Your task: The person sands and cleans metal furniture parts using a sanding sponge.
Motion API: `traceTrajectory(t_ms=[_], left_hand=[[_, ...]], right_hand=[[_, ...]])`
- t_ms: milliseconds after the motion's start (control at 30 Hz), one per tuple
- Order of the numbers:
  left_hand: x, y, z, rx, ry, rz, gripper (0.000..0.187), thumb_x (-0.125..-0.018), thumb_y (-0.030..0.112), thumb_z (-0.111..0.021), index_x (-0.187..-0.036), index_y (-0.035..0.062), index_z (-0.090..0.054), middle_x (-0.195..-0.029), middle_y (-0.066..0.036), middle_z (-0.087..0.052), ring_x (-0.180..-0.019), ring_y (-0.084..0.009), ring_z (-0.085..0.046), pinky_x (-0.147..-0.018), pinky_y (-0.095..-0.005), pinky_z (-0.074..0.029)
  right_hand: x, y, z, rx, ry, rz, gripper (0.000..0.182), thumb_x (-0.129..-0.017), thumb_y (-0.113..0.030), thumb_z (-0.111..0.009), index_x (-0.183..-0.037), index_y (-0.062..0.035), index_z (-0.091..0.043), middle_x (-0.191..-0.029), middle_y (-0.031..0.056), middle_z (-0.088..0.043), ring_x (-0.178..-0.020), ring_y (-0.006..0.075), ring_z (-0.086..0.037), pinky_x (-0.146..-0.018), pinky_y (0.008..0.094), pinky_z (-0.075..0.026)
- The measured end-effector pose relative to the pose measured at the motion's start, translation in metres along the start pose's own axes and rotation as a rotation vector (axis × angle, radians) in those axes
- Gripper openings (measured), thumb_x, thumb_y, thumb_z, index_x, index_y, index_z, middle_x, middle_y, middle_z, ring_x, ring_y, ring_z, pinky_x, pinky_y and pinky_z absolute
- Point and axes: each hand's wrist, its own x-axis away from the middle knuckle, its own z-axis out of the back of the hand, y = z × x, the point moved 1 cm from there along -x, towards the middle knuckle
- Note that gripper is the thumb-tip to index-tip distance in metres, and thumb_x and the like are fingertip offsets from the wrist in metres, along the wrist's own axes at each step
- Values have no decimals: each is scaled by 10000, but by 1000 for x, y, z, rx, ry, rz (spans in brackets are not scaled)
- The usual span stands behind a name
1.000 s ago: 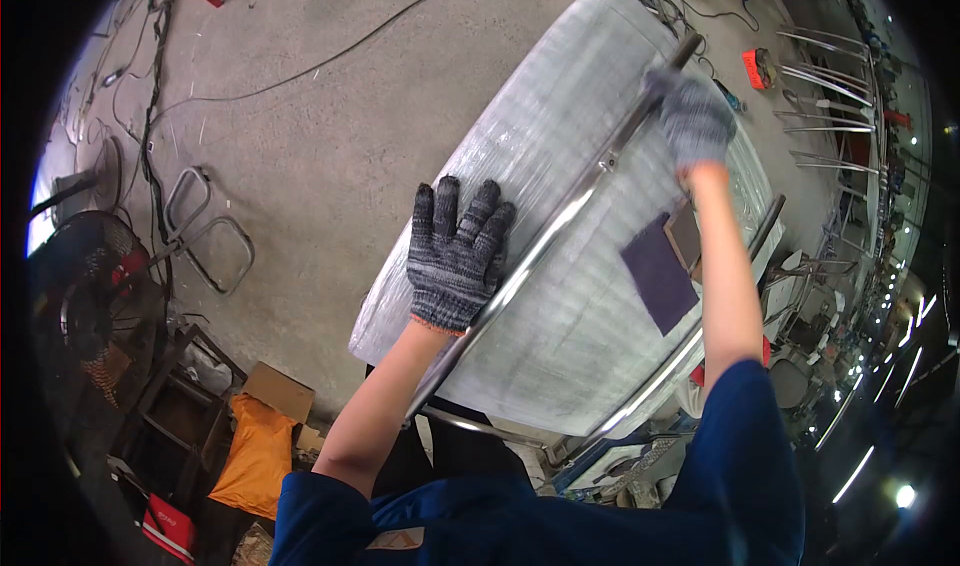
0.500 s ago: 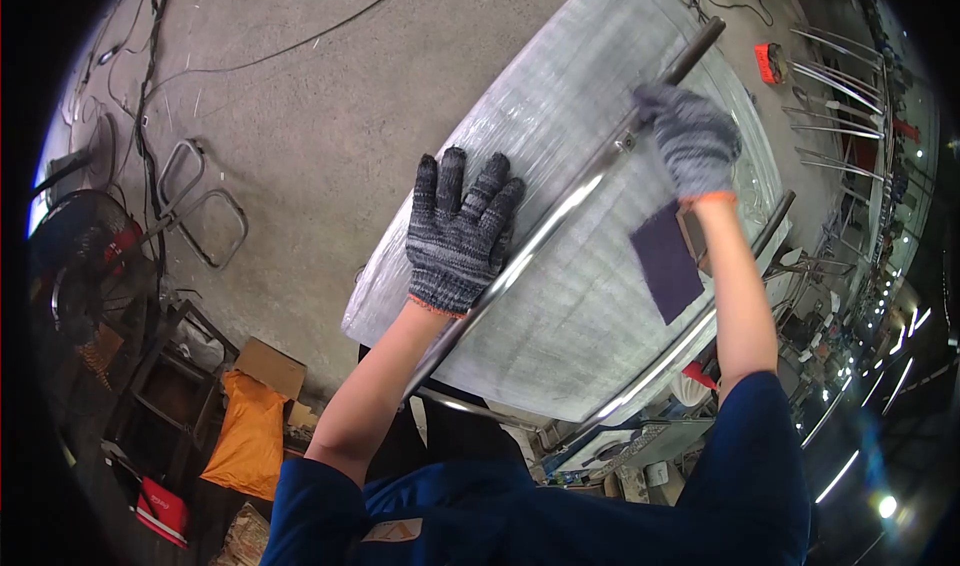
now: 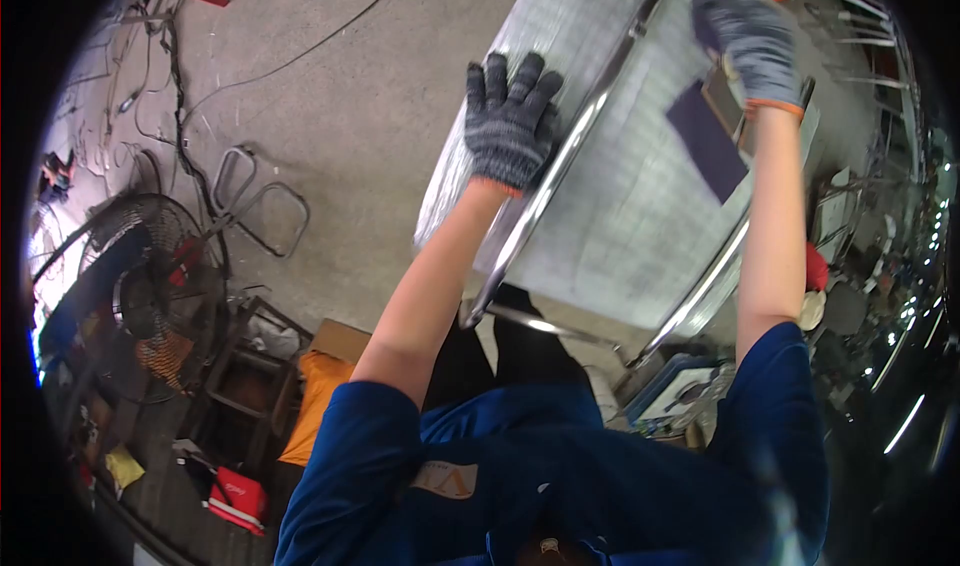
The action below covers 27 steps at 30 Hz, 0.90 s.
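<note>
My left hand (image 3: 510, 121), in a grey knitted glove with an orange cuff, lies flat with fingers spread on a panel wrapped in clear plastic (image 3: 590, 236). Beside it a shiny bent metal tube frame (image 3: 562, 166) rests across the panel. Also gloved, my right hand (image 3: 752, 46) is over the panel's far right side, smeared by motion. A dark purple piece that looks like sandpaper (image 3: 703, 11) shows at its fingers. Just below lie a larger dark purple sheet (image 3: 708, 141) and a brown piece (image 3: 722, 101), partly hidden by the hand.
A black fan (image 3: 150, 286) stands at left, near bent metal tubes (image 3: 265, 201) and cables on the concrete floor. An orange bag (image 3: 318, 391) and a red box (image 3: 238, 496) are at lower left. Several metal tubes (image 3: 850, 11) lie at upper right.
The view has shifted, so the panel and frame appear higher and farther right. My right hand has come away from the tube toward the right; my left hand remains flat on the panel.
</note>
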Motion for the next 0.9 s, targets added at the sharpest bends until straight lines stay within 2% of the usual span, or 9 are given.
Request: traceTrajectory(t_ms=[33, 100, 167, 233, 367, 467, 500, 600, 900], left_hand=[[1, -4, 2, 21, -28, -25, 388, -875, 276, -615, -1259, 216, -614, -1369, -77, -569, -1307, -454, -429, -1150, -611, -184], [6, -18, 7, 297, -2, -33, 418, -896, 183, -632, -1312, 167, -592, -1332, -100, -601, -1300, -375, -476, -1170, -486, -240], [20, -34, 27, 664, 2, 1, 383, -931, 161, -616, -1307, 90, -594, -1319, -123, -606, -1233, -283, -554, -1095, -386, -379], [59, -34, 64, 866, -119, 259, 329, -981, 178, -572, -1262, 11, -612, -1204, -123, -660, -1095, -200, -625, -981, -316, -476], [168, -56, 93, 1134, -243, 483, 299, -1002, 179, -530, -1181, -27, -653, -1111, -129, -705, -1027, -187, -656, -947, -324, -498], [240, -72, 104, 1069, -431, 369, 257, -990, 85, -542, -1196, -37, -635, -1130, -122, -691, -1037, -194, -648, -955, -324, -501], [258, -77, 106, 1070, -524, 314, 259, -990, 45, -537, -1215, -56, -614, -1152, -126, -676, -1067, -203, -637, -972, -329, -499], [280, -79, 106, 954, -676, 237, 316, -938, -37, -546, -1244, -6, -617, -1184, -111, -675, -1081, -181, -633, -978, -303, -493], [304, -70, 71, 595, -834, -208, 596, -821, 192, -683, -1372, 59, -499, -1325, -207, -571, -1265, -406, -502, -1086, -441, -408]], right_hand=[[19, -13, 15, -582, 174, -415, 329, -889, -113, -584, -1209, -60, -645, -1144, 108, -693, -1037, 207, -662, -899, 319, -508], [47, -52, 108, -475, 77, -366, 342, -934, -102, -585, -1270, -42, -607, -1250, 80, -658, -1129, 167, -629, -969, 296, -484], [111, -89, 99, -1269, 192, -456, 237, -964, -131, -615, -1176, -29, -645, -1122, 34, -676, -906, 108, -617, -866, 246, -504], [165, -165, 104, -1035, 140, -462, 272, -976, -113, -596, -1230, -17, -616, -1138, 34, -690, -979, 114, -633, -890, 253, -506], [276, -315, 82, -1422, 6, -786, 321, -980, -167, -601, -1250, 8, -591, -1183, 92, -680, -1062, 151, -628, -933, 260, -492], [340, -427, 35, -1557, 203, -951, 279, -929, -77, -619, -1197, -1, -622, -1164, 131, -685, -1088, 255, -662, -906, 335, -534], [347, -451, 33, -1558, 220, -964, 279, -929, -77, -619, -1197, -1, -622, -1164, 131, -685, -1088, 255, -662, -906, 335, -534], [347, -494, 32, -437, 171, -617, 314, -748, -48, -670, -1051, -116, -718, -1074, 131, -684, -961, 334, -668, -837, 405, -541], [325, -505, -3, -352, 141, -561, 318, -773, -13, -633, -1068, -99, -716, -1030, 108, -694, -933, 279, -677, -821, 379, -551]])
